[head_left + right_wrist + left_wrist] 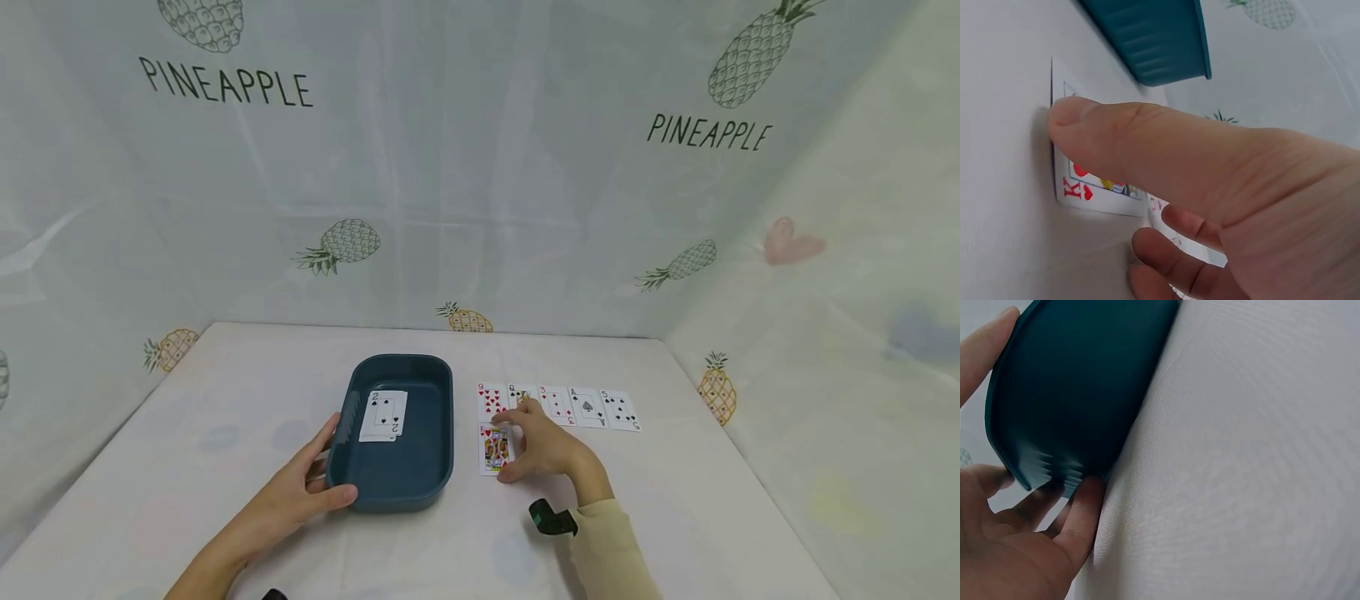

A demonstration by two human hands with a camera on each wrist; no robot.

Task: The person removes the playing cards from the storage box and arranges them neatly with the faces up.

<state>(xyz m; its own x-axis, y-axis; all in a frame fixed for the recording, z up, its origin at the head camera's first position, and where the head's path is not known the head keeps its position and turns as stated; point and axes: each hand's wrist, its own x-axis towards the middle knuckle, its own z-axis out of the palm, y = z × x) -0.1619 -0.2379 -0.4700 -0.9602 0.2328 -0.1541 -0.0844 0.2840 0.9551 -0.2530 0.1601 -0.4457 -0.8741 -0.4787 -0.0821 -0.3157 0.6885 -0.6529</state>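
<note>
A king of hearts card lies face up on the white cloth, right of a dark teal tray. My right hand pinches the king, with the thumb at its near edge and the index finger at its far edge. In the right wrist view, the thumb covers part of the card's face. My left hand holds the tray by its near left corner, the fingers against its left wall and the thumb near the front. Inside the tray, a two of spades lies on top of another card.
Behind the king runs a row of face-up cards: a nine of hearts, a queen partly behind my right hand, a three of diamonds, an ace of spades and a five of spades. A pineapple-print sheet hangs behind the table.
</note>
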